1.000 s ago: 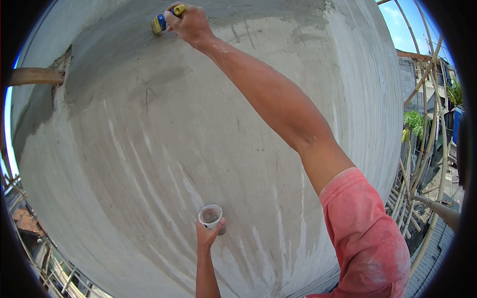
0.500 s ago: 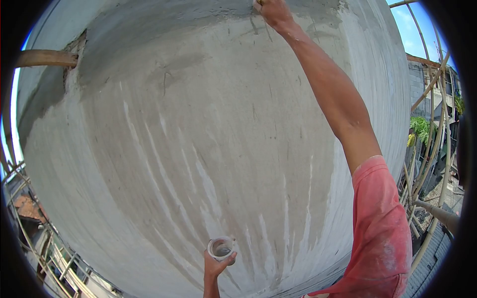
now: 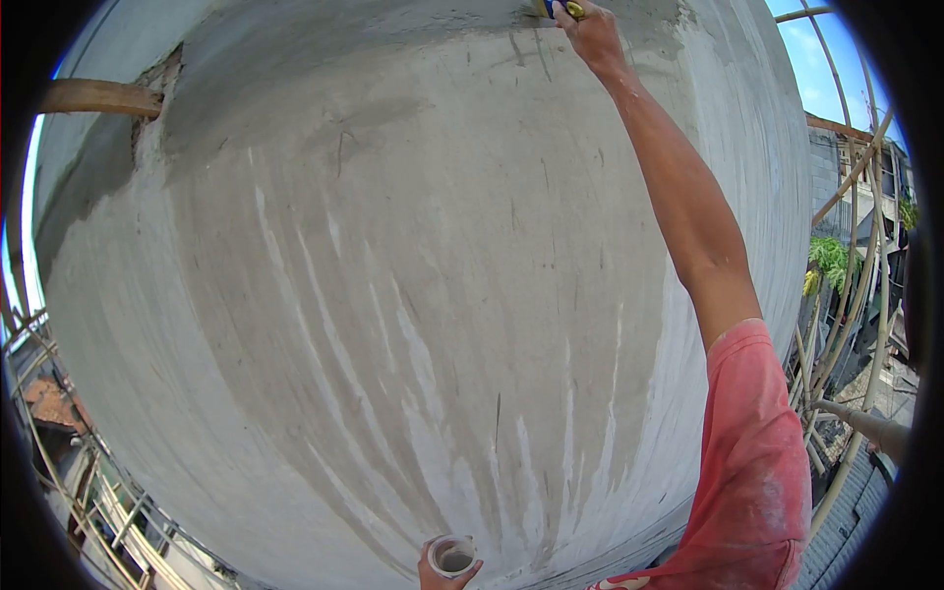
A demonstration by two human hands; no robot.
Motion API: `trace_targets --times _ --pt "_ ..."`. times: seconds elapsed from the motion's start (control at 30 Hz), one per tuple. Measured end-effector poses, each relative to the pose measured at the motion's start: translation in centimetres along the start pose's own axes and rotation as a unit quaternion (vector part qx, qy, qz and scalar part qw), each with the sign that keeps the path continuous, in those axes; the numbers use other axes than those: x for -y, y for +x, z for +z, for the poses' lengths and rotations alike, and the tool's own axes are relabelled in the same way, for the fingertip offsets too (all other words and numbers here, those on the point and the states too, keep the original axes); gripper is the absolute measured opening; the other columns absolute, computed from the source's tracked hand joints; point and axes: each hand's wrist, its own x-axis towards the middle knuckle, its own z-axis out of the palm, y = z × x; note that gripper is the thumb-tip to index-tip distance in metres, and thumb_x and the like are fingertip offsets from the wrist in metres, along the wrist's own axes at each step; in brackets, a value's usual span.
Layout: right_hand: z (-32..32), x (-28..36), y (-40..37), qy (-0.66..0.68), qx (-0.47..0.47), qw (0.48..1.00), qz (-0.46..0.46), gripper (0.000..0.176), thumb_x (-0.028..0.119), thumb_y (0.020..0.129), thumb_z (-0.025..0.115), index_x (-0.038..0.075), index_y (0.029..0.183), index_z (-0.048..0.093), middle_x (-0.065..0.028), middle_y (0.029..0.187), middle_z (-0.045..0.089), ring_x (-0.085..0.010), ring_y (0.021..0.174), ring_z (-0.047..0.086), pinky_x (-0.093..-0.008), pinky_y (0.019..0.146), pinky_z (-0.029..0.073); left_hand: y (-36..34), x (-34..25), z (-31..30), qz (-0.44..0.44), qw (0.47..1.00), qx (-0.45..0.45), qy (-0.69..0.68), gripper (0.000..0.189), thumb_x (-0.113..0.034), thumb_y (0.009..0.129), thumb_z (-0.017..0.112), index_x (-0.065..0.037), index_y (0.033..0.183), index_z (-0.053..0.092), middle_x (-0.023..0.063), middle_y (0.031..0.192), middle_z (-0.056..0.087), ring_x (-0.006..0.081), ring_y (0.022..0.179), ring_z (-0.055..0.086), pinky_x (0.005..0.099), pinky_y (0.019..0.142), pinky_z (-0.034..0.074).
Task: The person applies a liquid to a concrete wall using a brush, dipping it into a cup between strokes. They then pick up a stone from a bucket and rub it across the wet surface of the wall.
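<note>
High on the grey wall (image 3: 472, 246), my right hand (image 3: 593, 37) grips a paintbrush (image 3: 562, 10) with a blue and yellow handle. Its bristles point left and meet the wall's dark, damp-looking upper band, close to the top edge of the view. At the bottom centre, my left hand (image 3: 440, 574) is wrapped round a small round cup (image 3: 453, 557). The cup's open mouth faces me, and greyish matter shows inside it. Pale streaks run down the wall between my hands.
A wooden pole (image 3: 103, 97) juts from a broken hole in the wall at upper left. Bamboo scaffolding (image 3: 873, 246) stands along the right side, with more poles (image 3: 123, 511) at lower left. Corrugated roofing (image 3: 851, 511) lies below at lower right.
My right hand has moved a little right and down along the wall, bringing the brush into clearer view. My left hand has dropped lower with the cup.
</note>
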Motion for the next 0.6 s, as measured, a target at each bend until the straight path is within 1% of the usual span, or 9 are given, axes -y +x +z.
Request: trace_targets --times 0.07,0.1,0.13,0.17,0.2,0.23,0.37,0.47,0.6 --pt "-1.5 -3.1 -0.1 -0.112 -0.055 0.991 -0.054 0.017 0.012 0.081 0.061 0.004 0.096 0.063 -0.0134 0.066 0.059 -0.0192 0.063 0.060 -0.0346 0.058 0.046 -1.9 3.0 -1.0 -0.024 0.999 0.027 0.005 0.058 -0.021 0.060 0.085 0.002 0.104 0.053 0.0149 0.102 0.064 0.0205 0.095 0.060 0.0344 0.086 0.046" --pt "-1.1 -3.0 -0.2 -0.116 -0.057 0.990 -0.055 0.017 0.012 0.081 0.061 0.004 0.096 0.063 -0.0134 0.066 0.059 -0.0192 0.063 0.060 -0.0346 0.058 0.046 -2.0 4.9 -0.9 -0.004 1.000 0.004 0.027 0.052 -0.013 0.064 0.081 0.002 0.106 0.053 0.0122 0.097 0.064 0.0183 0.088 0.061 0.0306 0.076 0.049" --pt "-0.1 -2.2 -0.6 -0.145 -0.076 0.975 -0.150 0.015 0.012 0.082 0.061 0.004 0.095 0.063 -0.0109 0.067 0.060 -0.0184 0.063 0.061 -0.0333 0.056 0.047 -2.5 6.1 -1.1 0.012 0.999 -0.018 0.050 0.047 -0.005 0.068 0.077 0.002 0.107 0.053 0.0095 0.091 0.063 0.0161 0.081 0.061 0.0269 0.067 0.052" --pt "1.1 -1.2 -0.6 -0.171 -0.094 0.949 -0.246 0.014 0.012 0.084 0.060 0.005 0.095 0.064 -0.0084 0.067 0.061 -0.0176 0.064 0.062 -0.0321 0.055 0.048 -2.6 7.2 -1.2 0.054 0.996 -0.022 0.061 0.046 -0.004 0.068 0.077 0.001 0.107 0.053 0.0103 0.092 0.064 0.0166 0.083 0.062 0.0271 0.067 0.052" --pt "1.9 2.0 -1.3 -0.252 0.074 0.947 -0.185 0.018 0.021 0.093 0.054 0.008 0.104 0.059 -0.0092 0.090 0.067 -0.0238 0.071 0.067 -0.0314 0.065 0.056 -2.5 7.2 -1.1 0.056 0.996 -0.019 0.060 0.046 -0.004 0.068 0.077 0.001 0.107 0.053 0.0103 0.092 0.064 0.0166 0.083 0.062 0.0271 0.067 0.052" --pt "3.7 5.2 -1.6 -0.265 0.127 0.922 -0.253 0.021 0.018 0.090 0.057 0.009 0.109 0.055 -0.0100 0.100 0.065 -0.0245 0.076 0.067 -0.0320 0.064 0.057 -2.6 7.1 -1.1 0.027 0.999 -0.015 0.042 0.046 -0.005 0.068 0.076 0.001 0.107 0.053 0.0097 0.093 0.063 0.0160 0.083 0.061 0.0273 0.068 0.052" --pt "9.1 14.1 -3.8 -0.141 0.161 0.916 -0.341 0.025 0.014 0.085 0.062 0.015 0.109 0.055 -0.0090 0.098 0.065 -0.0260 0.078 0.067 -0.0329 0.065 0.057 -1.9 4.7 -0.6 -0.069 0.994 0.010 -0.080 0.046 -0.005 0.068 0.077 0.000 0.107 0.053 0.0086 0.093 0.063 0.0146 0.083 0.060 0.0277 0.070 0.052" --pt "7.8 12.7 -3.5 -0.158 0.146 0.906 -0.364 0.025 0.014 0.085 0.061 0.017 0.109 0.055 -0.0082 0.098 0.065 -0.0253 0.082 0.066 -0.0335 0.068 0.057 -2.3 3.0 -0.3 -0.053 0.995 -0.014 -0.085 0.047 -0.006 0.067 0.078 0.000 0.106 0.054 0.0083 0.092 0.063 0.0134 0.082 0.059 0.0274 0.070 0.051" --pt "1.2 1.7 -3.3 -0.234 0.122 0.914 -0.309 0.022 0.015 0.089 0.057 0.014 0.112 0.055 -0.0071 0.101 0.065 -0.0256 0.085 0.065 -0.0345 0.070 0.055 -4.2 6.3 -1.9 0.011 0.999 -0.026 0.045 0.048 -0.007 0.066 0.080 -0.001 0.106 0.055 0.0079 0.092 0.063 0.0123 0.081 0.059 0.0271 0.069 0.051"
